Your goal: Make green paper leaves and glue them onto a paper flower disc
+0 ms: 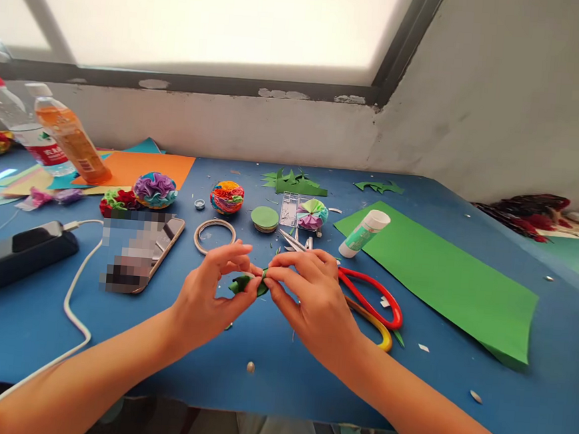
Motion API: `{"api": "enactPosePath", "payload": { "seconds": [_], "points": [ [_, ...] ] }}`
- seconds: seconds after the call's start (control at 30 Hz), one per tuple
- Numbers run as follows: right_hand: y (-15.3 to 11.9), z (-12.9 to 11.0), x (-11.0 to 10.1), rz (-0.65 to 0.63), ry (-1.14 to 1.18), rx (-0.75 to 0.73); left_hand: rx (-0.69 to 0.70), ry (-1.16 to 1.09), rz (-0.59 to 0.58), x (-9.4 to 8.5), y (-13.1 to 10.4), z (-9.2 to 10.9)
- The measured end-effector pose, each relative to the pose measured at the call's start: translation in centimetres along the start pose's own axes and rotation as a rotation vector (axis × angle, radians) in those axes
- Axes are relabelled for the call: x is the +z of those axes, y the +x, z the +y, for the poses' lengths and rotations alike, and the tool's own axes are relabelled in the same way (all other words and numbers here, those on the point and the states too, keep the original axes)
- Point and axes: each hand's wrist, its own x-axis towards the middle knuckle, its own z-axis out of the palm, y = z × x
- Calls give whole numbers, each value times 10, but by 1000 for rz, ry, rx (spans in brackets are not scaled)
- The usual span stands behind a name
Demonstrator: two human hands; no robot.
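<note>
Between my two hands is a small folded piece of green paper (239, 284), held just above the blue table. My left hand (216, 295) pinches it between thumb and fingers. From the other side, my right hand (308, 292) pinches its right end, and the fingertips of both hands nearly meet. Part of the paper is hidden behind the fingers. Just beyond and right of my right hand lie scissors (371, 293) with red and yellow handles, their blades partly covered by the hand. A roll of tape (214, 238) lies beyond my left hand.
A glue stick (366, 234) stands by a large green sheet (445, 283) at right. Green discs (264, 218), paper balls (227, 197) and green scraps (295, 181) lie farther back. At left are a phone (167, 241), a black power bank (20, 256), a white cable (70, 293) and bottles (73, 133).
</note>
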Motion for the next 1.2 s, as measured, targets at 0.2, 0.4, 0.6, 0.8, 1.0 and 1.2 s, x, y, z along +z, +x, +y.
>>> {"api": "enactPosePath", "payload": {
  "seconds": [0.2, 0.4, 0.6, 0.8, 1.0, 1.2],
  "points": [
    [-2, 0, 0, -18, -30, -28, 29, -1, -18, -2, 1, 1],
    [-2, 0, 1, -24, -30, -25, 35, 34, -8, -3, 2, 3],
    [-1, 0, 1, -27, 9, -6, -71, -30, 18, -3, 3, 5],
    [-1, 1, 2, -24, 24, -25, -46, -46, 22, -3, 5, 5],
    [-2, 2, 3, -16, 31, -12, -6, 3, 6, -2, 4, 5],
    [-2, 2, 4, -5, 56, -14, 65, 71, 2, -2, 4, 3]
  ]
}}
